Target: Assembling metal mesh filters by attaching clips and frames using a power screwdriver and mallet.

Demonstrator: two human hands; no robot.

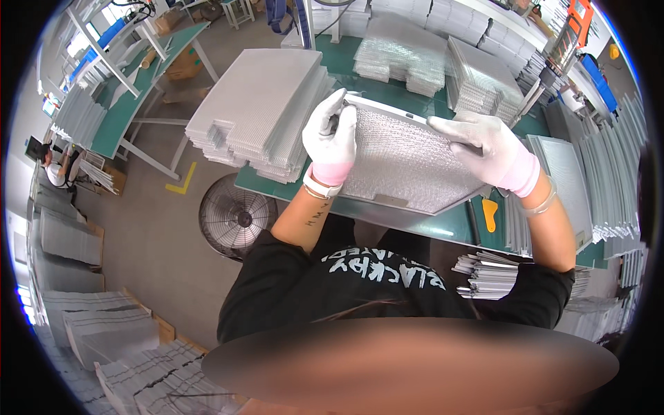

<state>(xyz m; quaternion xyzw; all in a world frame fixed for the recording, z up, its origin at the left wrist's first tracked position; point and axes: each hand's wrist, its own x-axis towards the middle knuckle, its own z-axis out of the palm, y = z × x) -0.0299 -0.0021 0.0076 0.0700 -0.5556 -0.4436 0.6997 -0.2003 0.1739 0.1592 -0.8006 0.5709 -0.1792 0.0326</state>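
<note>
Grip looks the crux — left hand [330, 140] closed on the mesh filter panel [404, 162] at nine o'clock, right hand [487, 149] clamping its two o'clock edge, panel above the green table [443, 225] — so keep it level, I'd judge.

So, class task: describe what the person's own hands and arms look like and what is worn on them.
The left hand and the right hand each wear a white knit glove with a pink cuff. A light wristband sits just below the left glove, a thin clear bangle below the right. The forearms are bare, with small dark lettering on the left one. Short black sleeves cover the upper arms.
</note>
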